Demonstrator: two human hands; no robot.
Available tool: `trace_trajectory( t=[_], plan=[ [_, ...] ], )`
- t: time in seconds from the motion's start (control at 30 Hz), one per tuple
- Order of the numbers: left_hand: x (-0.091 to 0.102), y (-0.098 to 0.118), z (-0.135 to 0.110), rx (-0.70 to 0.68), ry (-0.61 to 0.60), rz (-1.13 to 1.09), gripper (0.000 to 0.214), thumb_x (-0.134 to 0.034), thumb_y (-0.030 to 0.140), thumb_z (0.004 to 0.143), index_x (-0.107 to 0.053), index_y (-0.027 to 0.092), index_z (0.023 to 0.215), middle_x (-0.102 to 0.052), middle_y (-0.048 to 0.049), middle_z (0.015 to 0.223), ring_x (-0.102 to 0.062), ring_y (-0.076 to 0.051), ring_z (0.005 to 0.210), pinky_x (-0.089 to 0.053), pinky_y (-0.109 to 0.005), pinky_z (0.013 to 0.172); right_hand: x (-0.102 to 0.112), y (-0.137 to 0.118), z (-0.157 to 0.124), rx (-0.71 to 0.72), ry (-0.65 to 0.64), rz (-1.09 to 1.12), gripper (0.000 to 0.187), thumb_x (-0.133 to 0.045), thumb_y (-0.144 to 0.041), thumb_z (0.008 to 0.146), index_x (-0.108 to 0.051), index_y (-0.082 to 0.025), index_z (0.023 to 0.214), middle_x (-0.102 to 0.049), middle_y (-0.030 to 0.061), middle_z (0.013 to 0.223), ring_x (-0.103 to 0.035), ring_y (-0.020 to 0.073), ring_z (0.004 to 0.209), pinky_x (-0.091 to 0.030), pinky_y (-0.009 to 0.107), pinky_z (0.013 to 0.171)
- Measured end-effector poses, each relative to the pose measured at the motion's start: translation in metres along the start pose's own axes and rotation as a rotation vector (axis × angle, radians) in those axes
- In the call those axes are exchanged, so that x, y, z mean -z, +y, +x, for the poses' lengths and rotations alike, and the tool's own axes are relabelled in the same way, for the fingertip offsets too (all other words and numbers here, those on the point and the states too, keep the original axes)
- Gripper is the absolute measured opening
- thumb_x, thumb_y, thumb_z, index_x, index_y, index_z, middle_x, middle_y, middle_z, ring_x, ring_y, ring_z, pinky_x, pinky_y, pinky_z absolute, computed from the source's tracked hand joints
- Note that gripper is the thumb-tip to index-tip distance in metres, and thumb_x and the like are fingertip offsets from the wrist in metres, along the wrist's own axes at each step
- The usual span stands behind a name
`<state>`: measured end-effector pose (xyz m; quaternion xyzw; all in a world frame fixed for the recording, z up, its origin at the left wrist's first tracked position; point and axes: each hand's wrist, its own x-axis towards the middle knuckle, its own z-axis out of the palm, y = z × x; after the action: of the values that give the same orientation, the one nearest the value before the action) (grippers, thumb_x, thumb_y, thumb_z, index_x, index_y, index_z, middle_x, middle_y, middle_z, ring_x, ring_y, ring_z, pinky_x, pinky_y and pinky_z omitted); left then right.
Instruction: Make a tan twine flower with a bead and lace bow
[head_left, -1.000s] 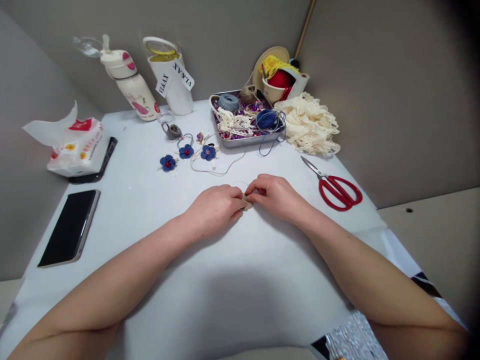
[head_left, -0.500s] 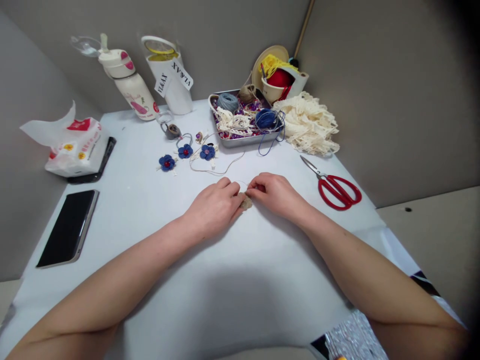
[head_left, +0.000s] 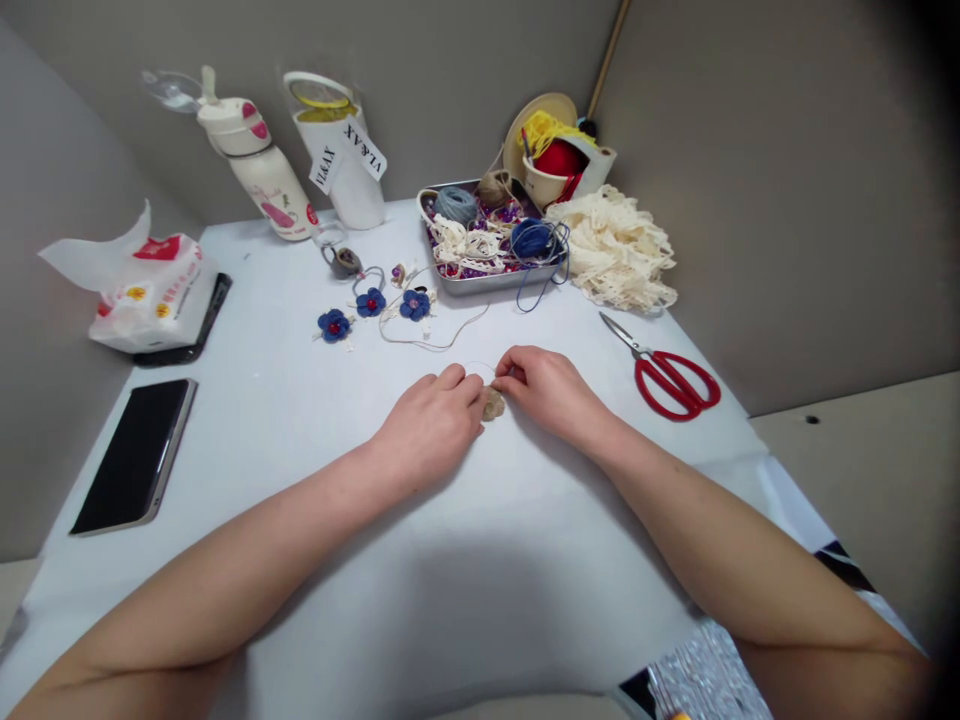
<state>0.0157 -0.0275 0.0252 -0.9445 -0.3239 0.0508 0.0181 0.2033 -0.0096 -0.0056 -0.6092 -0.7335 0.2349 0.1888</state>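
A small tan piece that looks like a crocheted flower [head_left: 493,404] is pinched by the fingertips of my left hand [head_left: 431,418], which cover part of it. Just to its right, my right hand [head_left: 551,388] has thumb and forefinger pressed together at the piece's upper edge. A fine thread [head_left: 480,363] arcs between the two hands and meets my right fingertips; whether a needle is there too is too small to tell. Beyond my hands lie several blue flowers with bead centres [head_left: 334,325] and a loose tan cord [head_left: 431,347].
Red-handled scissors [head_left: 675,380] lie at the right. A metal tray [head_left: 491,285] of yarn and beads stands at the back, beside cream lace [head_left: 619,250] and a tub [head_left: 547,185]. At the left are a phone [head_left: 131,455], a plastic bag [head_left: 154,300] and a bottle [head_left: 270,190].
The fingers of my left hand have shifted slightly and lie lower, so more of the tan piece shows. My right hand stays pinched almost in the same spot.
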Motion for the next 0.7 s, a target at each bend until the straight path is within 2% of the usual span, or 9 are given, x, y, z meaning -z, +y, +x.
trace_trajectory(
  t=[0.1,0.23,0.3,0.47,0.7],
  plan=[
    [0.0,0.003,-0.001,-0.012,0.006,0.024,0.025,-0.048,0.026,0.096,-0.065,0.011,0.106,-0.06,-0.0116,0.1,-0.05,-0.028,0.098,-0.041,-0.038,0.071,0.003,0.0,0.0,-0.005,-0.004,0.022,0.007,-0.059,-0.021,0.083,-0.066,-0.019,0.081,-0.068,0.0021,0.079,-0.054,0.0143,0.069,-0.036,0.026,0.066],
    [0.003,0.001,-0.001,-0.006,0.061,0.01,0.032,-0.048,0.031,0.097,-0.06,0.01,0.119,-0.059,-0.0115,0.103,-0.05,-0.028,0.098,-0.042,-0.038,0.076,0.008,0.003,0.0,-0.006,-0.011,0.081,0.011,-0.058,-0.024,0.084,-0.067,-0.019,0.08,-0.066,0.0008,0.074,-0.053,0.0132,0.065,-0.036,0.026,0.065],
    [0.004,-0.001,-0.001,0.012,0.081,-0.012,0.033,-0.045,0.032,0.098,-0.059,0.011,0.119,-0.059,-0.0115,0.104,-0.049,-0.027,0.098,-0.042,-0.038,0.078,0.01,0.004,-0.001,0.005,-0.019,0.09,0.009,-0.06,-0.025,0.083,-0.067,-0.019,0.079,-0.065,-0.0003,0.072,-0.052,0.0128,0.064,-0.035,0.026,0.064],
    [-0.002,0.0,0.0,0.052,0.036,-0.058,0.031,-0.047,0.034,0.097,-0.061,0.013,0.115,-0.059,-0.0109,0.101,-0.049,-0.028,0.099,-0.041,-0.038,0.076,0.011,0.006,0.0,0.016,-0.026,0.067,0.007,-0.066,-0.026,0.078,-0.066,-0.019,0.078,-0.063,-0.0012,0.071,-0.051,0.0123,0.064,-0.034,0.025,0.063],
    [-0.004,0.002,0.0,0.025,0.016,-0.041,0.03,-0.05,0.032,0.096,-0.061,0.012,0.115,-0.059,-0.0121,0.104,-0.048,-0.028,0.098,-0.041,-0.038,0.076,0.009,0.005,0.001,0.002,-0.06,0.028,0.007,-0.066,-0.025,0.078,-0.066,-0.019,0.078,-0.063,-0.0008,0.071,-0.05,0.0124,0.064,-0.034,0.025,0.063]
  ],
)
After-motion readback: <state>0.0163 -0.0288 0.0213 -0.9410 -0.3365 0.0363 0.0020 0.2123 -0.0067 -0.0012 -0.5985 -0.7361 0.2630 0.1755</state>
